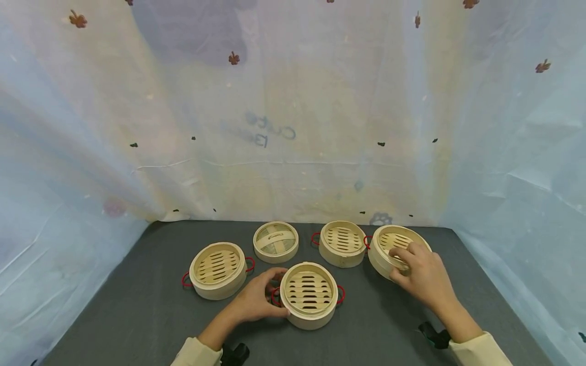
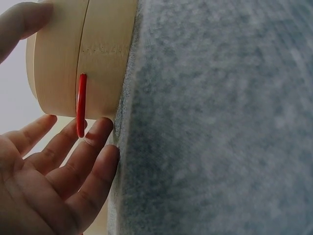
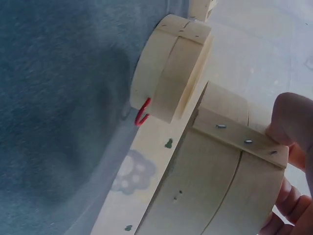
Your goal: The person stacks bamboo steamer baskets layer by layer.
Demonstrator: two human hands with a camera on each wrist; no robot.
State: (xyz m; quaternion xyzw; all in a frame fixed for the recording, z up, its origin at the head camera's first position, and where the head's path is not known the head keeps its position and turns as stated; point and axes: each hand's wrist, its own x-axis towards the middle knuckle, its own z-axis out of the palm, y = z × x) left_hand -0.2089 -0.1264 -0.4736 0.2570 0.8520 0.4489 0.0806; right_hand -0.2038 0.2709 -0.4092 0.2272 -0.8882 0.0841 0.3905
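4 slatted steamer baskets and 1 round lid are in view; the right basket is behind and well to the right of the front basket, seemingly raised off the table and tilted — the right hand grips its near rim and is the nearer hand; the left hand holds the front basket's left side, thumb and fingers spread around a red handle; being round, the front basket has only its handle line for an axis, running left to right; the back basket stands behind it, slightly right; the left basket stands to its left; bare table opens to its right — roomier than its left.
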